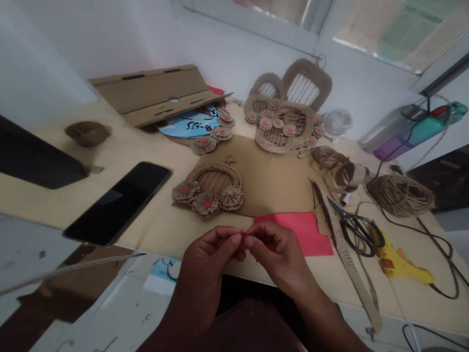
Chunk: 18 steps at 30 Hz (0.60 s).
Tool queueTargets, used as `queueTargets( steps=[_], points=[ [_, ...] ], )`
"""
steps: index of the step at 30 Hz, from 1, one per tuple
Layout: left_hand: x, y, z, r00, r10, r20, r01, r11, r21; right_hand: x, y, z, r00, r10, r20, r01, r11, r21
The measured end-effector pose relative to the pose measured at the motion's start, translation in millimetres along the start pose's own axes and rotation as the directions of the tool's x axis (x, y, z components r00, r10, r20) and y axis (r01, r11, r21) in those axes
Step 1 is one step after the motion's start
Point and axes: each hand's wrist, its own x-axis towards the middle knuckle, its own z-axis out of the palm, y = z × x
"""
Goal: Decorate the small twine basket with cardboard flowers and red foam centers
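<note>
My left hand (216, 252) and my right hand (276, 247) meet at the table's front edge, fingertips pinched together on a small piece of red paper (243, 235). Most of that piece is hidden by the fingers. Just beyond them lies a small twine-wrapped frame (210, 178) with pleated paper flowers; two flowers have red centres, while the right one (231, 198) shows none. A red paper sheet (296, 230) with a cut corner lies beside my right hand, partly over a brown cardboard sheet (274, 176).
Black scissors (361, 232), a yellow glue gun (403, 261) and a corrugated strip (348, 264) lie at right, with a twine ball (401, 193) behind. A phone (119, 203) is at left. Flowered twine frames (289, 122), a small fan (337, 122) and an opened cardboard box (154, 93) stand behind.
</note>
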Motion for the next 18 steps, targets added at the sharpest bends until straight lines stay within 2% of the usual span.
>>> queueTargets(
  steps=[5,9,13,18],
  points=[
    [4.0,-2.9,-0.4,1.000,-0.012,0.012,0.012,1.000,-0.024,5.5,3.0,2.7,0.996,0.063,-0.057,-0.055,0.990,0.128],
    [4.9,-2.2,-4.0,0.999,-0.009,0.031,0.009,1.000,0.005,7.7,3.2,3.0,0.988,0.142,-0.055,-0.129,0.971,0.201],
    [6.2,0.1,-8.6,0.998,-0.018,0.067,0.011,0.995,0.103,6.0,2.8,3.4,0.995,0.099,-0.006,-0.095,0.973,0.208],
    [5.6,2.9,-8.0,0.997,-0.026,0.073,0.017,0.992,0.124,1.7,4.4,3.0,0.998,0.062,0.005,-0.062,0.985,0.160]
  ],
)
